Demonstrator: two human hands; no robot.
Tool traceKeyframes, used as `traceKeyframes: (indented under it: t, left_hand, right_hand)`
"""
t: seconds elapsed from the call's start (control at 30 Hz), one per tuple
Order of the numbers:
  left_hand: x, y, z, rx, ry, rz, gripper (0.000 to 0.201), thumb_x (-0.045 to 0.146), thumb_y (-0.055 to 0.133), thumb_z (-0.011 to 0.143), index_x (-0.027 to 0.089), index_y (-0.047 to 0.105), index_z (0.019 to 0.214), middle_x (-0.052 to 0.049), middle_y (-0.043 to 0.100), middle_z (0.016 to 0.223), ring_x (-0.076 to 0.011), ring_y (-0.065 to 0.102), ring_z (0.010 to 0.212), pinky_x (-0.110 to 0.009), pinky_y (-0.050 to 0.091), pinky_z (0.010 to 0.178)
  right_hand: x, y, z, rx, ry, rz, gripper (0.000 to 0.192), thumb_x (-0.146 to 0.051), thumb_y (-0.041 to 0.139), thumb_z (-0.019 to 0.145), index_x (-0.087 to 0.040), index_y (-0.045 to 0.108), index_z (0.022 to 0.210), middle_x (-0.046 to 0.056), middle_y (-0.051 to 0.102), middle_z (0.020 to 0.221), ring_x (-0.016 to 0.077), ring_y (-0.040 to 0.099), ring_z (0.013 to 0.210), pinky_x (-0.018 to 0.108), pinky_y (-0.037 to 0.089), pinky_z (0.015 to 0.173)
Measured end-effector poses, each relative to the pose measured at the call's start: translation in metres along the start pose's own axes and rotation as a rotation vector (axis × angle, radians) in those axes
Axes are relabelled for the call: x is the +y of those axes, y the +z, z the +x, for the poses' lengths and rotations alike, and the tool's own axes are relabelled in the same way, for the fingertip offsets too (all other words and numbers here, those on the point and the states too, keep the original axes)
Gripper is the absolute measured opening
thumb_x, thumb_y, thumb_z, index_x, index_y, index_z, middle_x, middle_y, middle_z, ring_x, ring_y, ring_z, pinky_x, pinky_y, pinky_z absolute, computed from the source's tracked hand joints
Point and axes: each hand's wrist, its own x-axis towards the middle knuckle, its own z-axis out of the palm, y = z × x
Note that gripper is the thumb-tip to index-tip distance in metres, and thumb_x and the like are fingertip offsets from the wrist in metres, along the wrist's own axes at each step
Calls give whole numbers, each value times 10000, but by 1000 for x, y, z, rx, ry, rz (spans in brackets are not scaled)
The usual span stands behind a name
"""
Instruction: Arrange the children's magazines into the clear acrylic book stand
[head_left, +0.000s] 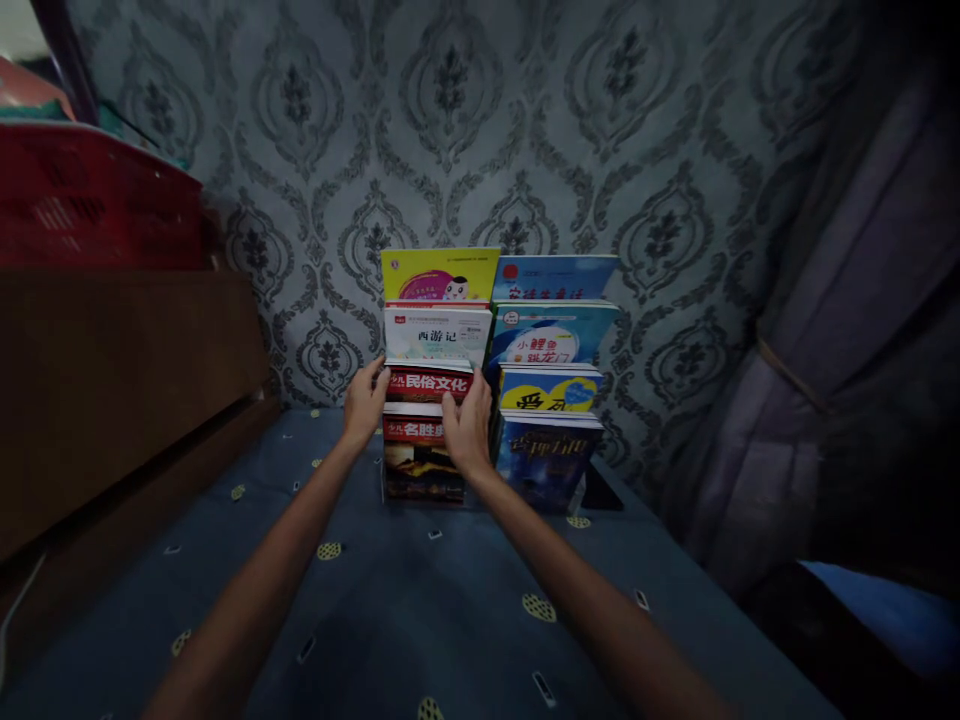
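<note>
Books stand upright in two stepped columns in the middle of the head view. My left hand [365, 402] closes on the left edge of a red book [424, 384] in the left column, and my right hand [470, 420] grips its right edge, thumb in front. Below and in front stands another red book with a dark landscape cover [420, 472], partly hidden by my right hand. Behind the held book rise a white book [439, 335] and a yellow book [441, 268]. How far down the held book reaches is hidden.
The right column holds a dark blue book [547, 465], a yellow-and-blue book [551, 390] and blue books [555, 330] behind. They stand on a patterned blue cloth [420, 610]. A red basket [97, 195] tops a brown cabinet [120, 380] at left; a curtain [787, 420] hangs right.
</note>
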Motion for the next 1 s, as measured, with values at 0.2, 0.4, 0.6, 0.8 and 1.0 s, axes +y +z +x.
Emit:
traceKeyframes:
  t: [0.2, 0.4, 0.6, 0.8, 1.0]
  left_hand:
    - [23, -4, -5, 9, 309, 483, 480, 131, 389, 980, 242, 547, 1419, -122, 468, 1519, -278, 428, 1407, -465, 401, 1133]
    - [27, -4, -4, -16, 301, 620, 410, 129, 448, 958, 255, 661, 1285, -142, 578, 1366, -288, 534, 1271, -459, 463, 1058]
    - [40, -5, 3, -90, 472, 647, 423, 125, 431, 951, 226, 640, 1304, -143, 455, 1539, -302, 374, 1450, -514, 343, 1147]
    - [75, 14, 34, -257, 669, 600, 476, 129, 417, 955, 206, 547, 1406, -123, 394, 1593, -272, 265, 1520, -541, 188, 1218]
    - [90, 20, 52, -303, 621, 655, 471, 89, 443, 935, 216, 585, 1366, -154, 402, 1582, -314, 339, 1483, -614, 212, 1176]
  right_hand:
    - [-25, -18, 3, -124, -302, -284, 573, -281, 326, 1003, -96, 301, 1544, 183, 370, 1592, 275, 244, 1508, 539, 183, 1211]
    - [-20, -18, 12, -209, -312, -340, 529, -270, 361, 1002, -100, 399, 1502, 159, 446, 1556, 278, 328, 1468, 549, 153, 1215]
    - [-19, -19, 19, -236, -303, -263, 522, -269, 392, 985, -88, 431, 1473, 183, 473, 1528, 290, 346, 1455, 564, 190, 1200]
    - [-15, -27, 24, -247, -326, -204, 494, -247, 397, 965, -131, 484, 1437, 175, 505, 1500, 287, 369, 1443, 558, 235, 1190]
    - [-10, -40, 35, -248, -326, -237, 482, -229, 427, 949, -93, 517, 1404, 194, 486, 1514, 298, 370, 1447, 537, 270, 1183]
